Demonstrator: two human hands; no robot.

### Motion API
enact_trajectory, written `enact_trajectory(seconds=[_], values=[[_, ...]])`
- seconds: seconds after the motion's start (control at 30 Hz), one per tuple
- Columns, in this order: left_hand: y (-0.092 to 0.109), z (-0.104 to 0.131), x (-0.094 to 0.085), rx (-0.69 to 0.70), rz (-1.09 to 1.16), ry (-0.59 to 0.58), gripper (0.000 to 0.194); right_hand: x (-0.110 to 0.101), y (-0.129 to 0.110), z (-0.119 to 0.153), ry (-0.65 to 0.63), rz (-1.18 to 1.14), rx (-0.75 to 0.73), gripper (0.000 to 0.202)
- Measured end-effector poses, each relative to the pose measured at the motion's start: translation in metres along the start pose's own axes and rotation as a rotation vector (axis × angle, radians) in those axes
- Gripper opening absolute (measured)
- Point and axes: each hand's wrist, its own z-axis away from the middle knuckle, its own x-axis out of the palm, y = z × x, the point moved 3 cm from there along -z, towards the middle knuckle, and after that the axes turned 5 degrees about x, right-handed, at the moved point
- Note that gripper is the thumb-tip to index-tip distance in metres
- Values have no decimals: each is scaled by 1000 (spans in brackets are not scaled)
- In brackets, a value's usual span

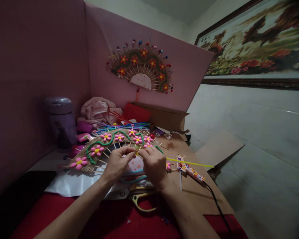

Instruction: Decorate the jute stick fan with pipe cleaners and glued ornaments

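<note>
Both of my hands meet over a half-round fan (102, 136) made of twine and thin sticks, with pink flowers and a wavy green pipe cleaner on it. My left hand (118, 164) is closed in a pinch at a short yellow end. My right hand (154, 166) is closed on the same yellow pipe cleaner (189, 162), whose long straight part sticks out to the right. The fingertips nearly touch, and the fingers partly hide the piece between them. Below the hands lie large scissors (142, 199) with gold-coloured handles.
A flower-patterned glue gun (191, 171) with a black cord lies on cardboard (201, 196) at the right. Coloured pipe cleaners (139, 125) lie behind the fan. A purple flask (59, 122) stands at the left. A finished-looking fan (143, 69) hangs on the pink panel (189, 73).
</note>
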Motion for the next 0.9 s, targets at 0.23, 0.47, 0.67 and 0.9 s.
enact_trajectory(seconds=[0.23, 0.47, 0.67, 0.9], values=[[3, 2, 0, 95, -275, -109, 16, -2, 0, -3, 32, -15, -142, 19], [6, 6, 6, 174, -347, -190, 17, -4, 3, -3, 23, -138, -131, 20], [4, 5, 5, 2, -79, -227, 19, -8, 5, -4, -40, -241, -177, 16], [1, 4, 6, -235, 224, -172, 23, -7, 8, -4, -62, -366, -141, 14]])
